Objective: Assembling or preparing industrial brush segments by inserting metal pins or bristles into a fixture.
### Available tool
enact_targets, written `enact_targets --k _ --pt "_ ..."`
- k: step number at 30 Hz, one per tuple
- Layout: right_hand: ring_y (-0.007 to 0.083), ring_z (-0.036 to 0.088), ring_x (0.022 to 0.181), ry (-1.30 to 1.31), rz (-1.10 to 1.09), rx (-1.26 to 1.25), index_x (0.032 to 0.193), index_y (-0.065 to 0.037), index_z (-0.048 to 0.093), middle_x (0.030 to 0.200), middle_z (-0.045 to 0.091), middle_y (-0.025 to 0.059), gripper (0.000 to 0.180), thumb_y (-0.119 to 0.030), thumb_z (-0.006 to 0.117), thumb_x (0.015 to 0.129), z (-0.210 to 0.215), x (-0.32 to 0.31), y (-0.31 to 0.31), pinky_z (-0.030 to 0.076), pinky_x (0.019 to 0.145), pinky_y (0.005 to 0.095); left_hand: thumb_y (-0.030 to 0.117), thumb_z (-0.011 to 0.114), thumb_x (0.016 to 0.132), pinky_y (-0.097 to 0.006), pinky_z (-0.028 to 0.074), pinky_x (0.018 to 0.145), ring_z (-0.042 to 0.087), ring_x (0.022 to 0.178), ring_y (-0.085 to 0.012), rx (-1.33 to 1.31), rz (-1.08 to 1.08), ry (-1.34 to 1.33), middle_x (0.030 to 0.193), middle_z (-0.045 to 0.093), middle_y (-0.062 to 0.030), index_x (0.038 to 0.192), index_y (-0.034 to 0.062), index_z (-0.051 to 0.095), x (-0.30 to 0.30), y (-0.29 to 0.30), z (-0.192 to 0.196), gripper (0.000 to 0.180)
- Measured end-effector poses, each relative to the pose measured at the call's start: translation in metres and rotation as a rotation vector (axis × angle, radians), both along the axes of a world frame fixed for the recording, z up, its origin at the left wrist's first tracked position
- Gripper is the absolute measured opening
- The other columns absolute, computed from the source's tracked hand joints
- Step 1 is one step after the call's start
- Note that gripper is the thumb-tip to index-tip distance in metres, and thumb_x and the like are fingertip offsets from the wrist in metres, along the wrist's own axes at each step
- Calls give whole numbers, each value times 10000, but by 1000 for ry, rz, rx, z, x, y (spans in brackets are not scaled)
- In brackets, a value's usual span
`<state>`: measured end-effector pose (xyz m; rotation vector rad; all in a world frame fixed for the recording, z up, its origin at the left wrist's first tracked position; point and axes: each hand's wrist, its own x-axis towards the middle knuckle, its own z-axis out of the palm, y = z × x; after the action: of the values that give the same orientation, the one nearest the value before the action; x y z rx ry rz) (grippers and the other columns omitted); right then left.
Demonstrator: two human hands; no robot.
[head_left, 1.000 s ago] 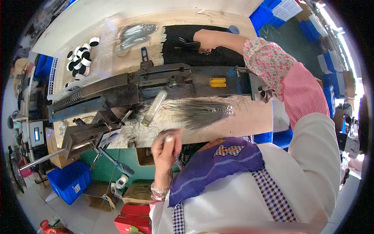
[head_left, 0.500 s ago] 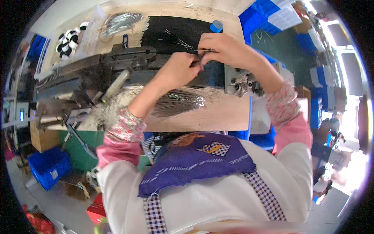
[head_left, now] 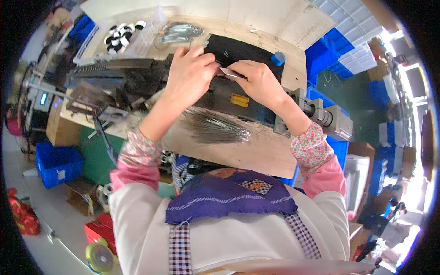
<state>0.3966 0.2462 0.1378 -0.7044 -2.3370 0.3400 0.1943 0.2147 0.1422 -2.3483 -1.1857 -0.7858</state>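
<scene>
Steel wires, thin and grey, lie fanned in a loose pile [head_left: 215,128] on the wooden bench [head_left: 256,151], just in front of a long dark machine [head_left: 137,78]. Above the machine, a person's two hands meet over a black mat [head_left: 243,52]. The left hand [head_left: 190,75] has its fingers curled down and pinched at the tips, and the right hand [head_left: 259,82] is closed on a small flat pale strip [head_left: 229,72] that pokes out toward the left hand; whether the left fingers also grip that strip or a wire cannot be told, as the piece is too small. Both forearms wear floral sleeves with pink cuffs. A blue cap [head_left: 277,58] sits at the mat's far right edge, black and white rings [head_left: 120,34] lie at the far left of the bench, and a bundle of wire [head_left: 176,33] rests behind the mat. Blue crates [head_left: 327,57] stand to the right. As a judgement: the pinch is on something very slight, so a small slip of either hand could drop it into the machine or among the loose wires, where it would be hard to find, and a sleeve could brush the pile and scatter it. Compared with half a second ago, the hands hold much the same joined pose over the mat; a full second ago the right arm reached to the mat alone while the left hand was down near the body.
</scene>
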Motion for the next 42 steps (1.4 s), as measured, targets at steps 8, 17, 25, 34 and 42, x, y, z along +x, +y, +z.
enact_targets --k 8,17,25,34,42 --pt "323 626 793 29 -38 -136 940 -28 636 854 645 133 191 -188 632 835 -14 -13 15 512 714 383 162 527 964 -185 340 453 475 539 -72 -761 -110 -1415 756 592 -41 992 33 648 20 -87 -53 179" --pt "334 635 796 -57 -64 -311 874 -32 696 844 666 154 193 -202 650 793 -17 -19 18 513 734 385 565 311 963 -224 211 318 317 353 -82 -1729 -1105 -2415 511 388 -15 975 -26 607 -33 -49 -40 661" --pt "336 626 816 -69 22 -267 877 -31 685 831 655 147 206 -214 649 788 -19 -27 16 501 750 411 208 641 824 -299 451 515 571 549 -210 -942 72 -1293 746 607 -115 1080 -3 516 24 -71 -98 354" --pt "351 611 814 -206 -168 -115 1032 -52 574 954 560 112 243 -37 600 791 -41 12 -58 518 664 420 471 521 932 -224 241 380 374 402 -58 -798 592 -1774 557 501 7 872 26 653 -110 -110 -125 468" --pt "367 597 843 -441 -599 -219 983 -59 468 989 534 138 177 -168 568 886 -115 33 -18 500 641 448 215 539 955 -242 208 389 312 418 -66 -692 464 -2076 592 461 7 908 2 639 -123 -90 -117 240"
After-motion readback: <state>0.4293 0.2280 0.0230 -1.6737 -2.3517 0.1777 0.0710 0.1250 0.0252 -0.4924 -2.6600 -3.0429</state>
